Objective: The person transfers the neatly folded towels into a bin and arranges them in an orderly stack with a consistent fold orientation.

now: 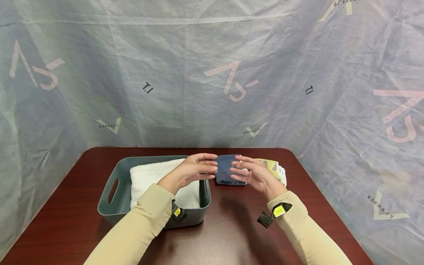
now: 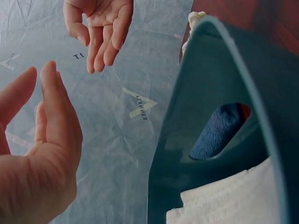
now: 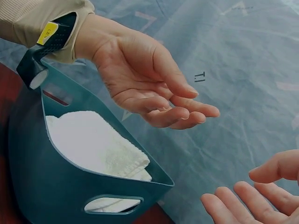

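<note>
Both hands are held up in the air with palms facing each other, fingers loosely spread and nothing between them. My left hand [image 1: 190, 172] is above the right end of a dark green plastic basket [image 1: 116, 211]. A folded white towel [image 1: 147, 180] lies inside that basket, partly covered from view by the left forearm. My right hand [image 1: 258, 176] hovers to the right, in front of a yellow patterned folded cloth [image 1: 272, 166]. Between the fingertips in the head view shows a folded navy blue cloth [image 1: 223, 172] on the table. Its blue fabric [image 2: 217, 133] also appears through the basket's handle hole in the left wrist view.
A dark reddish-brown table [image 1: 69, 195] carries the basket on the left and the two folded cloths at the back right. Grey printed sheeting [image 1: 185, 92] hangs behind and along both sides of the table. Each wrist wears a black strap with a camera.
</note>
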### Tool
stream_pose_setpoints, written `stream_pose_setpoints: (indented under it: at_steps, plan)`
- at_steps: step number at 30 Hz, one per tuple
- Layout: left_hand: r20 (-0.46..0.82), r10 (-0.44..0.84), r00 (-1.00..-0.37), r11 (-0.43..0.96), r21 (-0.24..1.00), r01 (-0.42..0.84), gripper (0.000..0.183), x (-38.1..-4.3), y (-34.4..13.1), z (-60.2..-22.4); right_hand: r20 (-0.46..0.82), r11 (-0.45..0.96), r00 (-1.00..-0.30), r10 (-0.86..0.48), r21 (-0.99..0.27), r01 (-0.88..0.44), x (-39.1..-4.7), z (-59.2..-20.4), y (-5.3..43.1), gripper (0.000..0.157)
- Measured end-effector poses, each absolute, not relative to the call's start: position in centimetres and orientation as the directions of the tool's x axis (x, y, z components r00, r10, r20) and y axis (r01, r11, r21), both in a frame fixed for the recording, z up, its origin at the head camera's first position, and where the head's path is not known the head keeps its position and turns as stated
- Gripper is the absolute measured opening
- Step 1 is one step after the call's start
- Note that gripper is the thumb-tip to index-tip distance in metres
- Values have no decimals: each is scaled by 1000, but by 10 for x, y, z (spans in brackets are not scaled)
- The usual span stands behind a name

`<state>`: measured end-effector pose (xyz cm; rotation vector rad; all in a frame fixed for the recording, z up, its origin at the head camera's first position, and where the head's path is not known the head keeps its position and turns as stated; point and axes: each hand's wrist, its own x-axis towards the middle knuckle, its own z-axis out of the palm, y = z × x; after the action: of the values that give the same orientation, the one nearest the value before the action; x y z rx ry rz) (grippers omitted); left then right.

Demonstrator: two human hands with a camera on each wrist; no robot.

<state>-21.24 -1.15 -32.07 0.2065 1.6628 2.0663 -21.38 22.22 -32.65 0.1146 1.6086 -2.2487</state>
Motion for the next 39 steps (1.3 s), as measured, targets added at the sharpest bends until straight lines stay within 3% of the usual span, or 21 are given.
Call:
stream_pose_setpoints:
  at_steps: [39]
  plan:
    - [-201,443,-874,-138,948,-288,48,-211,44,-328,-266,-250,-933,-241,-912,325,-214,-330,244,51]
